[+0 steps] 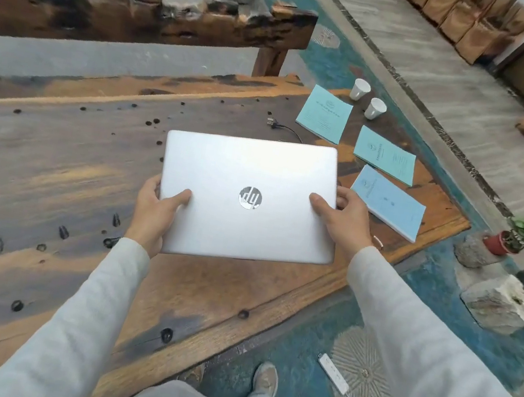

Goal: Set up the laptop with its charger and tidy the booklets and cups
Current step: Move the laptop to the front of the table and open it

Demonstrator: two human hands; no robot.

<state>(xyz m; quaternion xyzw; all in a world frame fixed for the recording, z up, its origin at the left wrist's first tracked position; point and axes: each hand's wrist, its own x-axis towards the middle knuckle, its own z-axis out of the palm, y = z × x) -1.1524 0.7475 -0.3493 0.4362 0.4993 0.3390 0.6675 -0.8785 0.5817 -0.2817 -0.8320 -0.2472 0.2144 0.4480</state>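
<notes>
A closed silver laptop (250, 175) is held above the wooden table (51, 163), logo side up. My left hand (155, 208) grips its left edge and my right hand (342, 218) grips its right edge. Three light blue booklets lie spread on the table's right end: a far one (324, 113), a middle one (385, 154) and a near one (390, 202). Two white cups (360, 89) (375, 108) stand beyond the booklets near the far corner. The black charger plug and cable (274, 124) lie on the table just behind the laptop.
A white power strip (333, 373) with its cord lies on the blue carpet by my feet. A rough wooden bench (138, 15) stands beyond the table. Stones and a small potted plant (517, 237) sit on the floor at the right.
</notes>
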